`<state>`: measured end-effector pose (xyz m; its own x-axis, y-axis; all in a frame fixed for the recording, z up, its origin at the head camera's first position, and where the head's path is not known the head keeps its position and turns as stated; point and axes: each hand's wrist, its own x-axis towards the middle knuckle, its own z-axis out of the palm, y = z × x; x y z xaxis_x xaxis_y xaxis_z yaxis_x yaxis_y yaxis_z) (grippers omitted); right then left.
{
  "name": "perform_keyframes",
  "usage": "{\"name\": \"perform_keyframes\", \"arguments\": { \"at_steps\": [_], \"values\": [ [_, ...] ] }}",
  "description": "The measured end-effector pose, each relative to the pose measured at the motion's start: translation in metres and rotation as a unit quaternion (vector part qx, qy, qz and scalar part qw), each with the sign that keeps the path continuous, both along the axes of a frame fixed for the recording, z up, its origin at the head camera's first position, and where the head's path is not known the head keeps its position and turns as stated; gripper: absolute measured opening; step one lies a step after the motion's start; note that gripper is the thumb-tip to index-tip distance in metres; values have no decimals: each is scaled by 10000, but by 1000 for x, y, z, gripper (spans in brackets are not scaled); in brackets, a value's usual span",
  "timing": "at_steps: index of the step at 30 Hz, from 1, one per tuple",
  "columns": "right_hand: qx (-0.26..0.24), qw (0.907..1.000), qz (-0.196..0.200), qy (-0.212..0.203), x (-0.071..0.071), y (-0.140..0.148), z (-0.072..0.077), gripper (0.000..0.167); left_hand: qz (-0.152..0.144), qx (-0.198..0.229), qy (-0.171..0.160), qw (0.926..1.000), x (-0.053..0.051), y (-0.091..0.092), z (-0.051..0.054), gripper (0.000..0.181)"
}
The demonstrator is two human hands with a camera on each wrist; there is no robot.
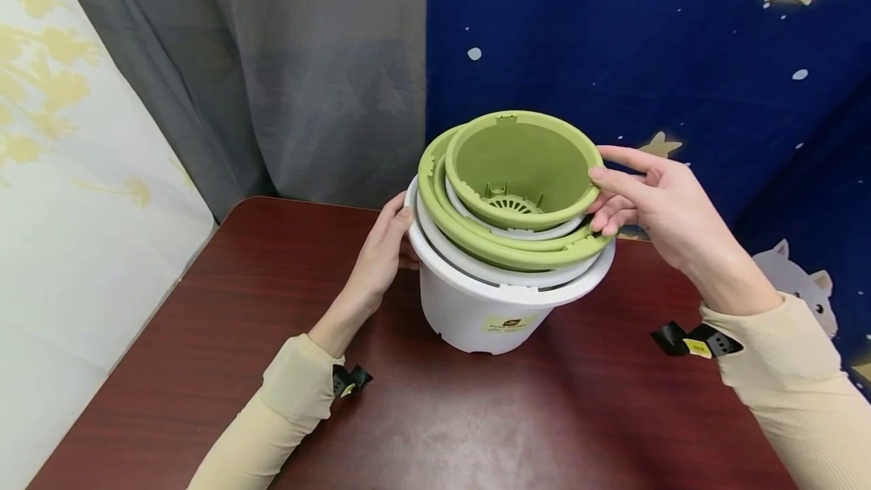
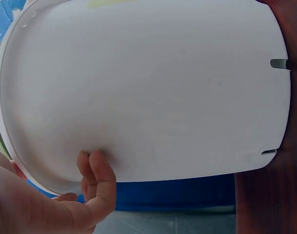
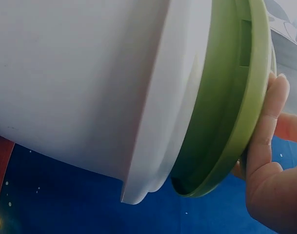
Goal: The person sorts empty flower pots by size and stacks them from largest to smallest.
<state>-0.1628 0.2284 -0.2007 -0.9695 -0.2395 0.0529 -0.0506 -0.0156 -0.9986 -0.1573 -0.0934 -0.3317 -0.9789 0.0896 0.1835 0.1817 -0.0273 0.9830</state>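
Note:
Several plastic flowerpots stand nested inside one another on the table. The outermost is a large white flowerpot (image 1: pixel 452 316) with a yellow label and notches at its base. Within it sit another white pot, a larger green flowerpot (image 1: pixel 497 249), a smaller white pot mostly hidden, and a small green flowerpot (image 1: pixel 524 153) with a slotted bottom, raised and tilted at the top. My left hand (image 1: pixel 382 248) grips the outer white pot's rim, fingertips against its wall in the left wrist view. My right hand (image 1: pixel 670 206) pinches the small green pot's rim, its lower fingers by the larger green rim.
The dark red wooden table (image 1: pixel 272 308) extends around the stack. Behind it hang a grey curtain (image 1: pixel 333 74) and a blue curtain (image 1: pixel 612 44) with stars. A pale wall with a yellow floral print (image 1: pixel 88 172) lies along the left side.

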Motion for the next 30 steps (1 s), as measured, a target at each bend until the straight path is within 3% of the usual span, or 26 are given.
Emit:
{"name": "perform_keyframes", "arguments": {
  "at_steps": [9, 14, 19, 24, 30],
  "values": [
    [-389, 9992, 107, -46, 6, 10, -6, 39, 82, -4, -147, 9999, 0, -2, 2, 45],
    [-318, 9990, 156, 272, 12, 15, -7, 26, 144, -4, -230, 9996, 0, -4, 9, 42],
    [-295, 9973, 356, 571, 19, 21, -12, 25, 304, -57, -152, 9994, 0, -6, 17, 37],
    [-254, 9969, 331, 669, 25, 28, -19, 27, 545, -573, 80, 9968, 5, -9, 23, 37],
    [63, 9965, -88, 830, 33, 38, -25, 26, 962, -1302, 379, 9861, 12, -12, 28, 42]
  ]
}}
